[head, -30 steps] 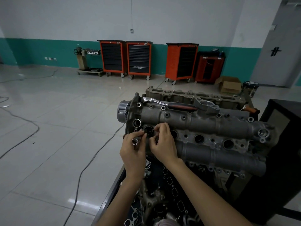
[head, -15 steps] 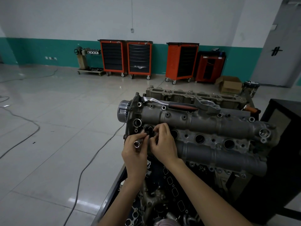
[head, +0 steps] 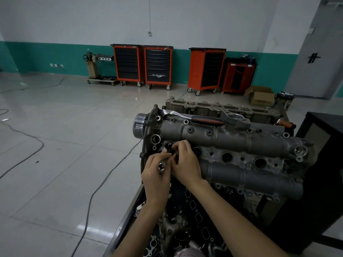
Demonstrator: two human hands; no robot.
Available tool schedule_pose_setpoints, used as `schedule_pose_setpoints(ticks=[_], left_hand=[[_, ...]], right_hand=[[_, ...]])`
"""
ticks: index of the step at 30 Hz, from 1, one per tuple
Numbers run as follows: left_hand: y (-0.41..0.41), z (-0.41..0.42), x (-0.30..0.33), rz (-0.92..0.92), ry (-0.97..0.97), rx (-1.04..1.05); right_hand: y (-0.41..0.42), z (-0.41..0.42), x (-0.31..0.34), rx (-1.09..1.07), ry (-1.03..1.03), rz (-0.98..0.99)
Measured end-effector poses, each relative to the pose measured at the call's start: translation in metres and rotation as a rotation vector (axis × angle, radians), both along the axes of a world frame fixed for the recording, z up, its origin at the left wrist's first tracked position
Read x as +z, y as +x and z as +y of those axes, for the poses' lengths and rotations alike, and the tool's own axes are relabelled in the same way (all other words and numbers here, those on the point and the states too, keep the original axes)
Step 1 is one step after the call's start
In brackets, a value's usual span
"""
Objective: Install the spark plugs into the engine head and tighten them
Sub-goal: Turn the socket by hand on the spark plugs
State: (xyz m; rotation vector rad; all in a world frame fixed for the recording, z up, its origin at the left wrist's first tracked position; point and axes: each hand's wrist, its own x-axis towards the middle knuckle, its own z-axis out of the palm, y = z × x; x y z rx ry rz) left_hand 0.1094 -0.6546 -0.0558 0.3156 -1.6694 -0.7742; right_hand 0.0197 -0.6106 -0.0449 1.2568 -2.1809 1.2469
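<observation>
The grey engine head (head: 232,143) lies across a stand, with a row of round plug wells along its middle. My left hand (head: 156,175) grips a chrome spark plug socket (head: 161,166) whose open square end faces me. My right hand (head: 185,162) pinches a small dark part (head: 171,151) at the socket's far end, just below the leftmost plug well (head: 168,145). Whether that part is a spark plug I cannot tell; fingers hide most of it. The three other wells (head: 226,157) look dark.
A ratchet with a red-black handle (head: 193,117) lies on top of the head. A second engine block (head: 222,106) stands behind. Gaskets and metal parts fill a tray (head: 185,229) below. A black cabinet (head: 323,145) is at right. Cables cross the floor at left.
Both hands have slid slightly down and toward me with the socket; its open end now sits lower. The right fingers keep working at the socket's tip.
</observation>
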Motion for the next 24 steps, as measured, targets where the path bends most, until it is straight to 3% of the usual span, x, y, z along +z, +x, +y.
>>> schedule_pose_setpoints(ticks=[7,15,20,24], left_hand=[[0.003,0.0,-0.001,-0.015,-0.014,-0.007],[0.003,-0.004,0.006,-0.072,0.146,-0.098],[0.004,-0.009,0.008,-0.105,0.128,-0.104],[0.004,-0.009,0.008,-0.122,0.073,-0.096]], right_hand=[[0.0,-0.003,0.0,-0.015,0.006,0.003],[0.0,-0.003,-0.001,-0.039,-0.044,-0.043],[0.001,-0.004,0.001,0.055,0.061,0.137],[0.0,-0.004,0.003,0.124,-0.002,0.076]])
